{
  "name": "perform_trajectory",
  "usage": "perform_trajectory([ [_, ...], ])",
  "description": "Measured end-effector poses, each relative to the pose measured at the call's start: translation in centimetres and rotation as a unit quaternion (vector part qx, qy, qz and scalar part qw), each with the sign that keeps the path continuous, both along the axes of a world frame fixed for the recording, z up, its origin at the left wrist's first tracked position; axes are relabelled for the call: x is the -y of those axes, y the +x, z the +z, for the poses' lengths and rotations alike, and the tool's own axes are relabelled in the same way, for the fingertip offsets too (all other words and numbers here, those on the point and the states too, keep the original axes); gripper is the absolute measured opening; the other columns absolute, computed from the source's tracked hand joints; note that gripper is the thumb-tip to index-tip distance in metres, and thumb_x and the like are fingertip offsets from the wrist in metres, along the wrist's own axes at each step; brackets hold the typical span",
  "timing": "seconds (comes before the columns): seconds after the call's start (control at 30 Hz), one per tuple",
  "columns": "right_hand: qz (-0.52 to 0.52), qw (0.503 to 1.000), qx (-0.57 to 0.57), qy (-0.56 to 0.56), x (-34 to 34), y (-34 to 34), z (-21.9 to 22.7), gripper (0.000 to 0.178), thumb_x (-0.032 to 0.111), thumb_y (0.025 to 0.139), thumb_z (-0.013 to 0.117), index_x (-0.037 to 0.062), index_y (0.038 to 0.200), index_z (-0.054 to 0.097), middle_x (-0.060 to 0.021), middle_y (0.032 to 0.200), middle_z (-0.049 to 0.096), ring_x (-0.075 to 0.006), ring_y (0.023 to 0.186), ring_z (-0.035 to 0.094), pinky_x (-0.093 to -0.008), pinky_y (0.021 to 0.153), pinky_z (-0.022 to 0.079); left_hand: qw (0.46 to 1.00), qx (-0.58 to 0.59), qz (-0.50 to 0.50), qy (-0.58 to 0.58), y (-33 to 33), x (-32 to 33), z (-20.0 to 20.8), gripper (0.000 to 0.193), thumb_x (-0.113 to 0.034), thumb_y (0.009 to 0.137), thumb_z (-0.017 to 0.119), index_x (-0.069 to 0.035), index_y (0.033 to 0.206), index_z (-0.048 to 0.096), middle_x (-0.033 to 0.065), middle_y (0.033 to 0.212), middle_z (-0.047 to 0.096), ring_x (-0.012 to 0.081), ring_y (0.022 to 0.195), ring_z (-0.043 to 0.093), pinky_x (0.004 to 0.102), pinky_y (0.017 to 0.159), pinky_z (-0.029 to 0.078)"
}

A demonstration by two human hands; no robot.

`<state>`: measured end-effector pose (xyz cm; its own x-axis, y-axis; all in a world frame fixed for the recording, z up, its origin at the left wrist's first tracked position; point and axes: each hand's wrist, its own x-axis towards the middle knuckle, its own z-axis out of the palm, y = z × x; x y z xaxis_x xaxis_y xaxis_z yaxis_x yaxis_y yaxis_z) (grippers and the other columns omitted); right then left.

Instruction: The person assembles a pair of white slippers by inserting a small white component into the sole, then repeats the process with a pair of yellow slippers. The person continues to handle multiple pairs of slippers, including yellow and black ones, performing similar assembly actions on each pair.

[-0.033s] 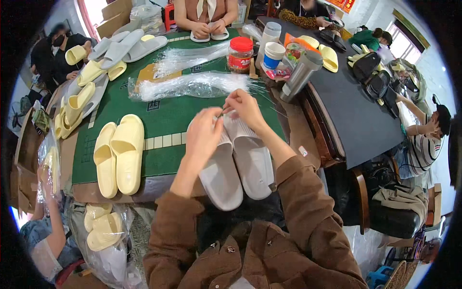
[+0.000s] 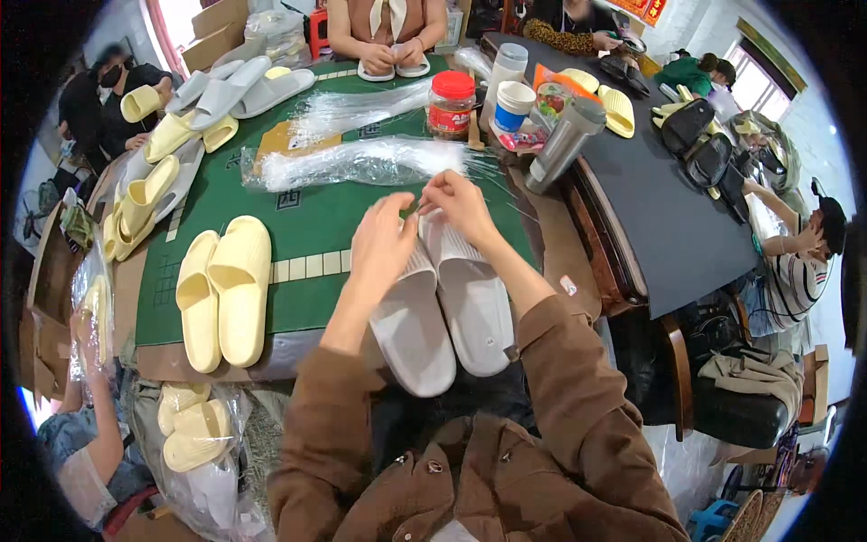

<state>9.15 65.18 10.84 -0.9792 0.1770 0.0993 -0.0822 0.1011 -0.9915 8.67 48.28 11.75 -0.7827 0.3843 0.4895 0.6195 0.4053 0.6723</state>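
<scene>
A pair of grey slippers (image 2: 415, 334) lies in front of me with the toe ends pointing away, reaching over the table's near edge. My left hand (image 2: 383, 242) hovers by the left slipper's strap, fingers curled in. Over the toe of the right slipper is my right hand (image 2: 458, 206), its thumb and fingertips pinched together. The fingertips of both hands are close together but apart. Whatever they grip is too small to make out. Beyond them lies a clear plastic bag of thin white ties (image 2: 361, 163).
Pale yellow slippers (image 2: 239, 289) lie to the left on the green table mat (image 2: 312, 212). More slippers (image 2: 239, 90) are piled at far left. A red-lidded jar (image 2: 452, 104), a paper cup (image 2: 513, 107) and a steel flask (image 2: 567, 143) stand at far right. Other people work around.
My left hand has drawn slightly away from my right fingertips, opening a small gap. The right hand and the slippers have barely shifted.
</scene>
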Motion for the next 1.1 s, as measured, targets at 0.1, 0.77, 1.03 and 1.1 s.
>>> perform_trajectory([
  [0.1, -0.01, 0.998, -0.037, -0.048, -0.9, -0.2, -1.5, 0.015, 0.013, 0.091, 0.059, -0.001, 0.095, 0.059, -0.0082, 0.081, 0.067, -0.0134, 0.071, 0.067, -0.0248, 0.06, 0.054, 0.999, 0.033, -0.01, 0.002, -3.3, -2.6, -2.0, 0.021, -0.014, 0.087, 0.06, -0.001, 0.103, 0.063, 0.0156, 0.093, 0.068, 0.0319, 0.084, 0.066, 0.0386, 0.075, 0.051],
  [0.77, 0.054, 0.992, -0.044, -0.105, -1.2, 0.2, -2.4, 0.01, 0.009, 0.087, 0.067, 0.0019, 0.094, 0.065, -0.0012, 0.086, 0.065, -0.0073, 0.078, 0.06, -0.0211, 0.07, 0.048, 0.97, 0.182, 0.007, 0.162, -2.4, -2.3, -3.4, 0.014, -0.012, 0.088, 0.06, 0.0, 0.093, 0.066, 0.0061, 0.082, 0.067, 0.0121, 0.074, 0.058, 0.0276, 0.07, 0.046],
  [1.03, 0.07, 0.994, -0.05, -0.064, -1.7, 0.2, -2.9, 0.014, 0.007, 0.084, 0.069, 0.0032, 0.097, 0.064, -0.0019, 0.092, 0.065, -0.008, 0.082, 0.06, -0.0224, 0.076, 0.048, 0.977, 0.149, 0.016, 0.152, -2.1, -2.6, -3.5, 0.013, -0.01, 0.088, 0.059, 0.001, 0.091, 0.065, 0.01, 0.083, 0.065, 0.0175, 0.074, 0.06, 0.0299, 0.07, 0.047],
  [1.1, 0.069, 0.995, -0.06, -0.043, -1.5, 0.2, -2.9, 0.013, 0.008, 0.084, 0.07, 0.0034, 0.094, 0.063, -0.0013, 0.088, 0.065, -0.0075, 0.079, 0.059, -0.0219, 0.072, 0.048, 0.98, 0.139, 0.018, 0.144, -2.0, -2.7, -3.6, 0.012, -0.01, 0.088, 0.059, 0.001, 0.091, 0.065, 0.0102, 0.083, 0.065, 0.0178, 0.074, 0.06, 0.0303, 0.07, 0.047],
])
